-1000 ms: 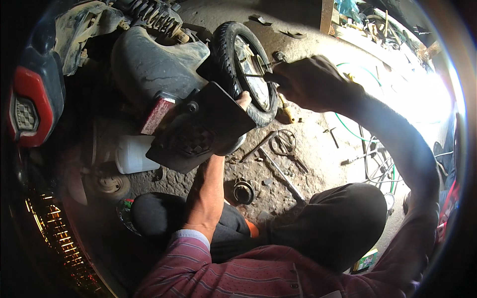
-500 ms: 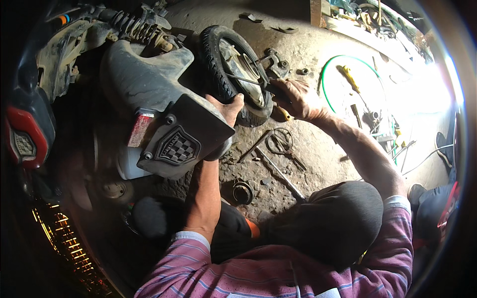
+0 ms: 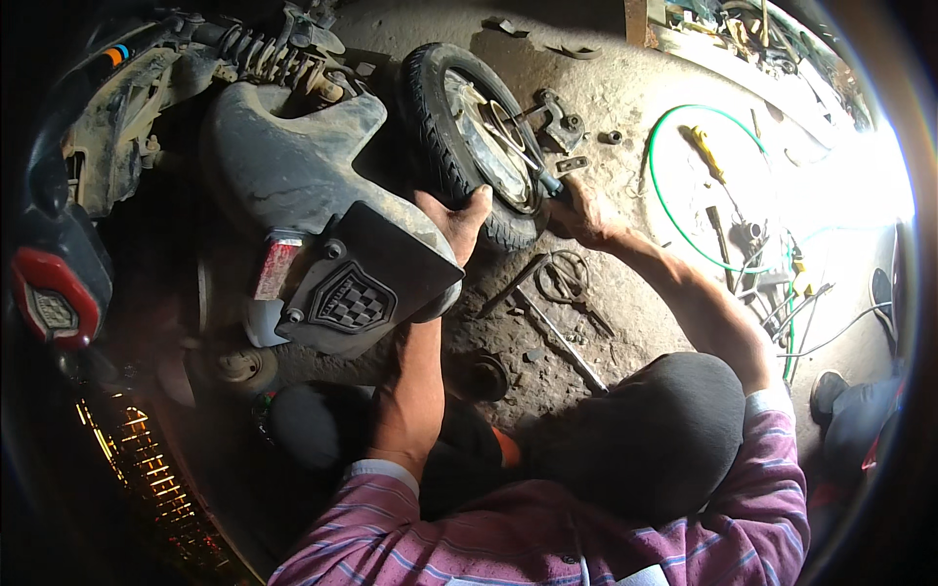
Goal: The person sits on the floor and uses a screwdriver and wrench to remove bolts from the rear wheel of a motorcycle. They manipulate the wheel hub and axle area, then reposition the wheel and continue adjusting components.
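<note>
A small motorcycle wheel with a black treaded tyre (image 3: 430,122) leans in front of me, its light metal hub (image 3: 489,146) facing right. My left hand (image 3: 457,223) grips the tyre's lower left side, thumb up against the tread. At the wheel's lower right, my right hand (image 3: 581,215) is closed at the end of a dark-handled tool (image 3: 550,183). The tool's thin shaft runs up across the hub face. The right fingers are partly hidden, so their exact hold is unclear. A dark mudguard with a checkered flap (image 3: 352,298) covers part of my left wrist.
A motorcycle's shock spring (image 3: 259,49) and red-edged lamp (image 3: 54,298) are at left. A metal bracket (image 3: 559,122), a long rod (image 3: 562,342), a green cable loop (image 3: 657,186) and a yellow-handled screwdriver (image 3: 708,151) lie on the rough floor. Cluttered parts fill the far right.
My right hand has drawn back slightly down and right, exposing the tool's handle. The tool's shaft now slants more steeply across the hub. My left hand stays on the tyre.
</note>
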Tool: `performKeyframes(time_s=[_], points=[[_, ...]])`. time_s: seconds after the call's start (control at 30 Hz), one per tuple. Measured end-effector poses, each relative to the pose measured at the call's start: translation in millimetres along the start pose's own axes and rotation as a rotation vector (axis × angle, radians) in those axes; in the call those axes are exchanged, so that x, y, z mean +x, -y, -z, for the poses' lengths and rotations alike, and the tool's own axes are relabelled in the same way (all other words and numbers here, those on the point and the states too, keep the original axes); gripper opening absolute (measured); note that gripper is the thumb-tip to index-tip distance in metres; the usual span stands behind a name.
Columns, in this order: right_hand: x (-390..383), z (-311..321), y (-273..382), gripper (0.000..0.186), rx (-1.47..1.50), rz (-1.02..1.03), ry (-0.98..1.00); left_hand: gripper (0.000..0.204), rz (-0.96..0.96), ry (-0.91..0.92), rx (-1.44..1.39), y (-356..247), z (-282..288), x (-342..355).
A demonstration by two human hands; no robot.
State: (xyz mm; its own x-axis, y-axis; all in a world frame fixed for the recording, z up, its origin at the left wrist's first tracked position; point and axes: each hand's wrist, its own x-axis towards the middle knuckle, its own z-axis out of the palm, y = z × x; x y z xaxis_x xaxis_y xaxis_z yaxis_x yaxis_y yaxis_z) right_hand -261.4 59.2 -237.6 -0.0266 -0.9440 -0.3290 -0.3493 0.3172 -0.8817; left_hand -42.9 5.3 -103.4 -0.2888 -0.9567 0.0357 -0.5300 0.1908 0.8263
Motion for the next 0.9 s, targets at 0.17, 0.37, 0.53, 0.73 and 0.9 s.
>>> performKeyframes(time_s=[0.17, 0.37, 0.53, 0.73, 0.9], points=[[-33, 10, -31, 0.044, -0.040, 0.017, -0.055, 0.088, 0.170, 0.013, -0.091, -5, -6, 0], [-102, 1, -51, 0.036, 0.384, -0.044, -0.081, 0.087, -0.163, -0.215, -0.217, 20, -60, -26], [-133, 4, -26, 0.039, 0.271, -0.043, -0.071, 0.054, -0.119, -0.270, -0.356, 35, -64, -20], [-156, 47, 6, 0.052, 0.193, 0.102, -0.099, 0.047, 0.096, -0.292, 0.411, 6, -2, 2], [-137, 62, 55, 0.031, 0.421, 0.256, -0.160, 0.048, 0.084, -0.247, 0.508, 2, 11, -3]])
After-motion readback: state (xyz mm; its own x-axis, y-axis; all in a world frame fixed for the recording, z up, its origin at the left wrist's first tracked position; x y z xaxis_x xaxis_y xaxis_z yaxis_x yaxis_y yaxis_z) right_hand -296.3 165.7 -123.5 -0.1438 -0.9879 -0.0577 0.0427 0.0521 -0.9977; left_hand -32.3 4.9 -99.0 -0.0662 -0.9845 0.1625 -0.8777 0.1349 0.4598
